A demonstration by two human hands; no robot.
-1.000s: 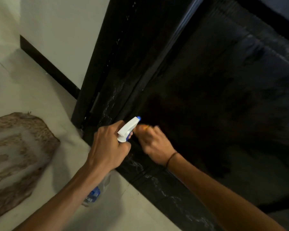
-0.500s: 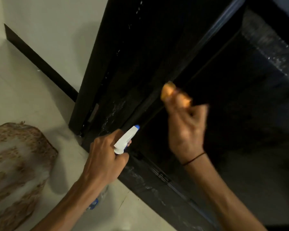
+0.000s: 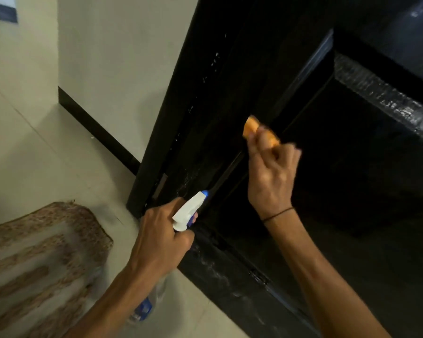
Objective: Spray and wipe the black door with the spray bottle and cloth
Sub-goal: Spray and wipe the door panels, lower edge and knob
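- The tall black wooden door (image 3: 266,69) stands with its bottom on the pale tiled floor (image 3: 34,154). White specks and wet streaks show on its left edge and low on its frame.
- The right hand (image 3: 271,172) is up against the door, about halfway up the part we can see. Its fingers are curled around a small orange cloth (image 3: 259,131), which is bunched up and pokes out above the fingertips. The cloth is at the door's dark groove. It is a bit blurry, so I cannot tell if it touches the door.
- A thin dark band (image 3: 277,214) goes around the right wrist.
- The left hand (image 3: 159,237) is lower down, near the bottom of the door. It grips the neck of a clear plastic spray bottle with a white and blue top (image 3: 189,212). The nozzle points at the door and is very close to it. The bottle's clear body hangs down under the hand.
- A brown and grey patterned mat (image 3: 42,259) lies on the floor, left of the door.
- A cream wall with a black strip along its bottom (image 3: 112,57) is also left of the door.
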